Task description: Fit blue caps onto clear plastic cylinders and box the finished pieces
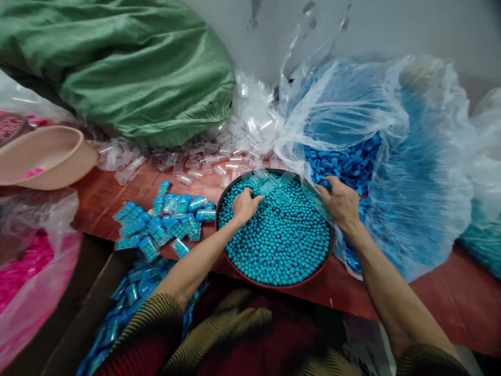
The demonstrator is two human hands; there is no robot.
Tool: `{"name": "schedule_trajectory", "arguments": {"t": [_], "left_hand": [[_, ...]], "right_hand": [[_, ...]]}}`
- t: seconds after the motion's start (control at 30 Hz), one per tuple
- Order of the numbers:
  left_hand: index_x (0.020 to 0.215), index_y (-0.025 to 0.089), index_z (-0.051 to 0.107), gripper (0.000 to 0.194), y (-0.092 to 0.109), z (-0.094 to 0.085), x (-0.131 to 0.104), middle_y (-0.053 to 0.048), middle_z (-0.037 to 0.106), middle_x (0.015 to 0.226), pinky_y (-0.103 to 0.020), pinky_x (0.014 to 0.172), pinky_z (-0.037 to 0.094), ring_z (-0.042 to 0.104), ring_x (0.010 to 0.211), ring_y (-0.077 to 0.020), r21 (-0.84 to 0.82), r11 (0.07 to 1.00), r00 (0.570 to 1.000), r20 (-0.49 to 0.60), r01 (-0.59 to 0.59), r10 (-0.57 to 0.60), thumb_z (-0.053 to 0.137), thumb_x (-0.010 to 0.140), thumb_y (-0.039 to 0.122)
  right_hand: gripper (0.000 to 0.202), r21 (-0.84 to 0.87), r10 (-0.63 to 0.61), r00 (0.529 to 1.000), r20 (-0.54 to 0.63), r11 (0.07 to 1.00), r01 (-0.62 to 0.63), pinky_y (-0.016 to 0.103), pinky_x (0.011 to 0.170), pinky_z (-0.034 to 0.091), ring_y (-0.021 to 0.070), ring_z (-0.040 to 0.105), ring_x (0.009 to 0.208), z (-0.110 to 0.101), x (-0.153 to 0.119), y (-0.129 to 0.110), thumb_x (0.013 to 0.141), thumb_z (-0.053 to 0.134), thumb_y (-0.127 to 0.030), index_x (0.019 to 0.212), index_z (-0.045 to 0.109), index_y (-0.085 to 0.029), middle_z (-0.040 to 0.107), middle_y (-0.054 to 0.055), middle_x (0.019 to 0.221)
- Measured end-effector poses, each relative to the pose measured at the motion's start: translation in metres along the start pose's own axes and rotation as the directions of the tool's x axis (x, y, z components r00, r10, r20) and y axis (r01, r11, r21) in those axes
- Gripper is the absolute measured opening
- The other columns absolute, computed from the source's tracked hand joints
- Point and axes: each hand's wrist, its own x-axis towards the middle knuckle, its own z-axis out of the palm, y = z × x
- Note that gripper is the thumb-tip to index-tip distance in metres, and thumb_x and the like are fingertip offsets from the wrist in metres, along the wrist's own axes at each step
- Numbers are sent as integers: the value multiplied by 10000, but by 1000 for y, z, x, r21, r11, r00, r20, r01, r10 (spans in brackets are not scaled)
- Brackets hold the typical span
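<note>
A round, dark-rimmed basin point(229, 256) holds small turquoise beads point(277, 237). My left hand point(245, 206) is over the beads at the basin's left side, its fingers curled and its thumb pointing right; what lies in its grasp is hidden. Some clear plastic containers point(270, 184) rest on the beads near the far rim. My right hand point(341, 203) is beyond the basin's right rim, finger and thumb closed around what looks like a blue cap point(324, 184). Beside it, a translucent bag point(418, 172) lies open with many blue caps point(344, 159) inside.
Bead-filled containers with blue caps point(158, 230) lie left of the basin, and more point(133, 295) sit below the table edge. Empty clear containers point(213, 162) are heaped behind. A green cloth sack point(148, 78), beige bowl point(74, 156) and pink-filled bag point(27, 271) are leftward.
</note>
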Motion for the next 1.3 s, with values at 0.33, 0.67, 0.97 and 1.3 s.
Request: {"name": "schedule_trajectory", "arguments": {"t": [0.33, 0.67, 0.97, 1.3], "left_hand": [[1159, 187, 575, 429, 5, 12, 8, -136, 651, 1065, -341, 823, 429, 595, 1015, -274, -54, 993, 994, 0, -109, 109, 612, 789, 403], [941, 185, 605, 204, -3, 9, -2, -32, 629, 882, -294, 803, 431, 583, 850, -186, -297, 868, 913, -36, -398, 406, 644, 742, 209], [806, 145, 594, 218, -1, 3, -17, 62, 514, 628, -220, 613, 379, 467, 606, -93, -646, 726, 932, 64, -234, 357, 687, 620, 206], [913, 156, 525, 204, -3, -3, -30, 48, 499, 635, -197, 451, 385, 472, 509, -84, -713, 693, 864, 281, -104, 418, 544, 746, 271]], "right_hand": [[426, 138, -434, 835, 339, 901, 412, 308, 701, 424, 230, 578, 840, 49, -39, -89, 884, 348, -113, 1253, 548, -181, 626, 135, 949], [285, 749, -290, 956, 43, 642, 161, 356, 817, 486, 202, 622, 873, 35, -21, -77, 811, 539, -243, 1076, 613, -167, 682, 70, 957], [356, 829, -307, 945, 115, 554, 79, 344, 821, 508, 178, 663, 846, 25, -34, -82, 837, 478, -216, 1151, 647, -209, 725, 41, 963], [231, 887, -168, 980, 110, 461, -20, 303, 697, 511, 168, 643, 738, 22, -45, -86, 787, 570, -304, 952, 708, -218, 719, 20, 850]]}}
